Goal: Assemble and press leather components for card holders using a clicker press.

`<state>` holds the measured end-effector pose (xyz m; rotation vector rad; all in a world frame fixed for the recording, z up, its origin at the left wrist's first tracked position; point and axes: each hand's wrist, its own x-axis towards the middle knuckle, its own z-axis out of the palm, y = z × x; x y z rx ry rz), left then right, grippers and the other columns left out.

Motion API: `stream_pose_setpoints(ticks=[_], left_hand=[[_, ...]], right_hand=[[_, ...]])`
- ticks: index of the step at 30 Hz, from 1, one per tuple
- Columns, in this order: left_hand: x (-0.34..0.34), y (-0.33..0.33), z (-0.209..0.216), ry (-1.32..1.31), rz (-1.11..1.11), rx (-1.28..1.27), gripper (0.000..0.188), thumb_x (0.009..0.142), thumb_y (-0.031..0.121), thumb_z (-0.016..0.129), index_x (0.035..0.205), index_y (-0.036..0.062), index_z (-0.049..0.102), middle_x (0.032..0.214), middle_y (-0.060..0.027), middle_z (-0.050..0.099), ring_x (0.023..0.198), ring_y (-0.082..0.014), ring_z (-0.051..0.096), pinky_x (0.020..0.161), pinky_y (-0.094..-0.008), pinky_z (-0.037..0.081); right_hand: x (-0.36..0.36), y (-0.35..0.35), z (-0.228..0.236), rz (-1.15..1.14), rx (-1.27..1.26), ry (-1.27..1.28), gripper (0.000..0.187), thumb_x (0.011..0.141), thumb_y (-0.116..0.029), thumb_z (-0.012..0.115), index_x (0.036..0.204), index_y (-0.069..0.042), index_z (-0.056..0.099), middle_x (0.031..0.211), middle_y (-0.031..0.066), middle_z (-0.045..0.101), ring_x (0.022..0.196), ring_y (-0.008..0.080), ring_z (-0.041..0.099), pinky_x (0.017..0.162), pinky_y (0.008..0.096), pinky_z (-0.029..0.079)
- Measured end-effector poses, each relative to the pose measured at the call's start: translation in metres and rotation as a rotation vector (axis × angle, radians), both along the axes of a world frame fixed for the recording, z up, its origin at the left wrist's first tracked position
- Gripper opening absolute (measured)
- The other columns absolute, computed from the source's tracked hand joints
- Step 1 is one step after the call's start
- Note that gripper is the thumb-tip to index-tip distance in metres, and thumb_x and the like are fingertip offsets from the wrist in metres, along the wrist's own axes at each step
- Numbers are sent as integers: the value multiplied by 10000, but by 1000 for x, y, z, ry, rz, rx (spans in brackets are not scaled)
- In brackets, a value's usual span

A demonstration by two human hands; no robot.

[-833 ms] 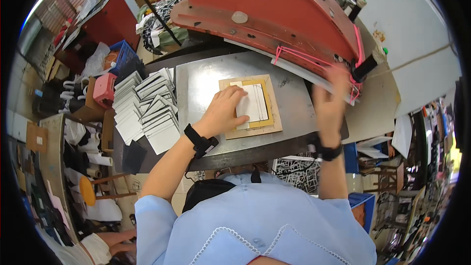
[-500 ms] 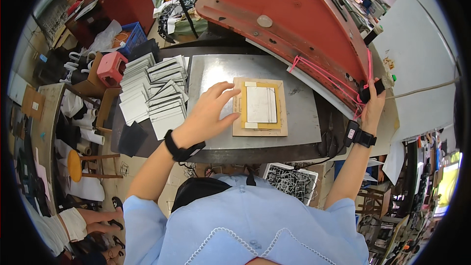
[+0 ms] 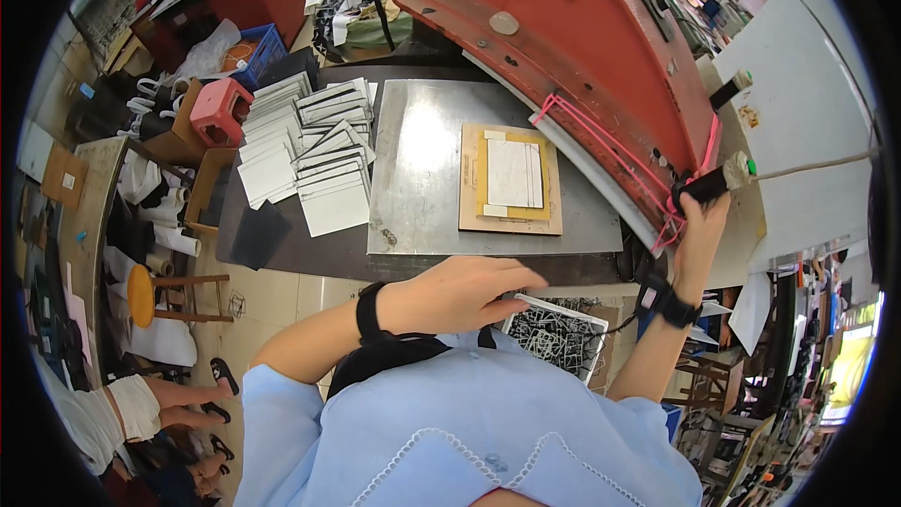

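My left hand (image 3: pixel 465 293) hovers in front of the table's near edge, close to my body, its fingers loosely stretched, thumb apart, nothing in them. My right hand (image 3: pixel 699 225) is closed round a black handle (image 3: pixel 704 190) on the big red swing arm of a press (image 3: pixel 554 14). Pink cord (image 3: pixel 615 161) runs along that arm to the handle. On a metal plate (image 3: pixel 413 216) lies a wooden cutting-die board (image 3: pixel 476 225) with a yellow inner frame (image 3: pixel 535 211). A white rectangular sheet (image 3: pixel 514 174) lies on the frame. The arm's lower edge stands to the right of the board.
Stacked white rectangular pieces (image 3: pixel 333 207) and a dark sheet (image 3: pixel 261 235) lie on the table's left. Below the near edge stands a white tray of black frame-shaped scraps (image 3: pixel 558 338). A red stool (image 3: pixel 221 111) and a blue crate (image 3: pixel 263 52) are farther left. Another person's legs (image 3: pixel 188 392) show lower left.
My left hand has drawn back from beside the board toward my body. My right hand has pulled the handle slightly nearer, and the red arm has swung closer to the board.
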<state>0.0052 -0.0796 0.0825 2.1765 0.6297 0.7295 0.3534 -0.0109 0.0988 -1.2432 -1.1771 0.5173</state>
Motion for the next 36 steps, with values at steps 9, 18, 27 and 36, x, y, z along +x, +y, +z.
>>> stream_pose_setpoints(ticks=[9,18,27,36], left_hand=[[32,12,44,-369,49,34,812,833,218,799,1489,47,352,1457,-156,460,1316,-312,474,1080,-396,398],[18,1,74,-581,144,-215,908,835,378,800,1484,-5,293,1205,-120,568,1060,-185,583,966,-316,434],[-36,-19,85,-784,546,-401,644,972,462,477,1381,-30,412,849,-101,609,751,-152,585,723,-276,493],[-56,-17,57,-837,505,-366,470,947,413,556,1147,-11,544,793,-114,615,656,-163,586,727,-325,506]], right_hand=[[-5,-61,14,25,-48,-283,540,1002,-130,540,1486,24,359,1469,157,457,1386,236,411,1159,379,285],[49,27,34,20,78,1,596,1072,-426,379,1492,-9,309,1446,176,478,1355,259,451,1150,401,310],[-30,11,68,120,140,338,508,1056,-396,390,1276,33,549,1022,192,677,924,250,662,888,359,499],[-26,2,45,326,158,363,316,1016,-257,440,1124,15,560,693,86,537,635,174,530,633,296,447]])
